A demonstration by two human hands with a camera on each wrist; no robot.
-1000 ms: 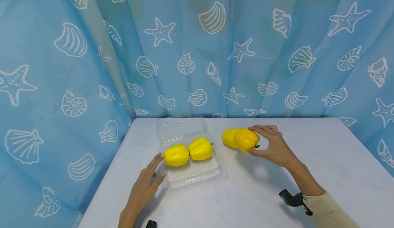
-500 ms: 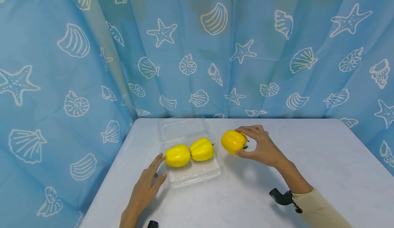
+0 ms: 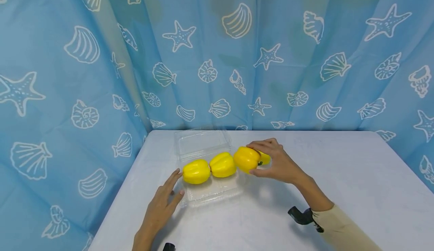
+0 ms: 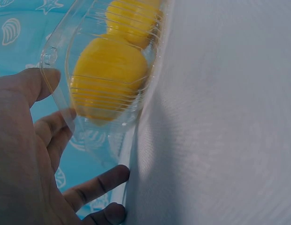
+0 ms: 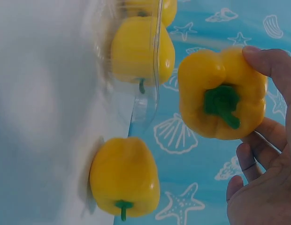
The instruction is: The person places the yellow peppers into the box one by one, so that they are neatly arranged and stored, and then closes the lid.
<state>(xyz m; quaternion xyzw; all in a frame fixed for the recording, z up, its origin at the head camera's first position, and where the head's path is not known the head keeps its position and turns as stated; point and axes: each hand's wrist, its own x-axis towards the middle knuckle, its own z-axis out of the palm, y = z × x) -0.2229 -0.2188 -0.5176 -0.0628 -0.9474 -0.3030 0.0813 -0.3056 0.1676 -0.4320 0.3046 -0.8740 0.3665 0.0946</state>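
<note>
My right hand (image 3: 279, 162) pinches a yellow bell pepper (image 3: 245, 159) between thumb and fingers. It is raised over the right edge of a clear plastic clamshell box (image 3: 211, 195); in the right wrist view its green stem (image 5: 223, 104) faces the camera. Two more yellow peppers lie end to end in the box, a left one (image 3: 196, 171) and a right one (image 3: 222, 165). At the box's left side rests my left hand (image 3: 160, 206), fingers loosely spread, thumb and fingertips against the clear rim (image 4: 55, 96). Another pepper (image 5: 124, 176) lies outside the box, partly hidden behind my right hand in the head view.
The box's lid (image 3: 200, 142) lies folded back toward the far table edge. A white cloth covers the table (image 3: 339, 175). Blue curtains (image 3: 217, 55) with shell prints hang behind and at the left.
My right hand has carried its pepper leftward, from in front of the loose pepper to the box's right edge. My left hand has stayed at the box.
</note>
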